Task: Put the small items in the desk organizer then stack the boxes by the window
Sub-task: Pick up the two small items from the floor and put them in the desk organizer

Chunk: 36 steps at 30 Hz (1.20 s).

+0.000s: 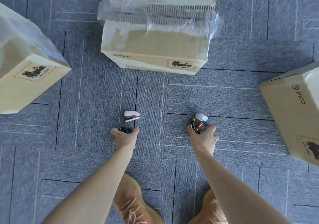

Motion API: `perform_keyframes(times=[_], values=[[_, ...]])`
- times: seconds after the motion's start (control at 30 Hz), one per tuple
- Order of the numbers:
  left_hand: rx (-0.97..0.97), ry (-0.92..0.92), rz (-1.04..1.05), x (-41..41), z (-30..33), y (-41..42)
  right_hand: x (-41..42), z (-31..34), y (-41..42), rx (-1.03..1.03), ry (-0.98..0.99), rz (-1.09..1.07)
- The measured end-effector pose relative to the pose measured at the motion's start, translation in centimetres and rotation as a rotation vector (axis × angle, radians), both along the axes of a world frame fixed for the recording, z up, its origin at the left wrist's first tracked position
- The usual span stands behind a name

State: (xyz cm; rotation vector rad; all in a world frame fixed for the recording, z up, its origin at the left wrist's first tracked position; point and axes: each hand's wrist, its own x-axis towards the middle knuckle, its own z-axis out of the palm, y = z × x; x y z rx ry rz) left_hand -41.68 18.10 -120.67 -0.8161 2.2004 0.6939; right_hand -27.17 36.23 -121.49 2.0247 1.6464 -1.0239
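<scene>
On the grey-blue carpet, my left hand [125, 136] curls around a cluster of black binder clips [124, 129]. Just beyond it lies a pink stapler [131, 116], untouched. My right hand [203, 136] closes over several gold and black batteries [196, 126]. A small white bottle [201, 117] lies right behind them. Three taped cardboard boxes stand around: one at the left [25, 75], one straight ahead [155, 39], one at the right [293, 106]. No desk organizer is in view.
Carpet tiles run across the floor between the boxes. My tan shoes [133, 201] are at the bottom, near the arms. Loose clear tape hangs off the middle box's top.
</scene>
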Motion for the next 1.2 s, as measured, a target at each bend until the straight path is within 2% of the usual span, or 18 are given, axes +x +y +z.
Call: perform_keyframes(times=[0.17,0.33,0.57,0.87,1.1,1.2], values=[[-0.003,0.096,-0.168,0.0,-1.5,-0.9,-0.6,-1.5,0.3,0.104,0.039,0.011],[-0.006,0.114,-0.138,0.1,-1.3,-1.4,-0.8,-1.6,0.1,0.116,0.047,0.116],[0.035,0.070,-0.194,0.0,-1.1,-1.1,-1.2,-1.8,-0.2,0.068,0.033,0.068],[0.083,0.021,-0.222,0.1,-1.3,-1.4,-0.3,-1.9,-1.3,0.038,0.144,-0.227],[0.150,0.003,-0.191,0.3,-1.4,-1.5,0.0,-2.2,-1.8,0.075,0.151,-0.275],[0.152,-0.001,-0.190,0.3,-1.4,-1.6,0.5,-1.5,-1.6,0.081,0.207,-0.430]])
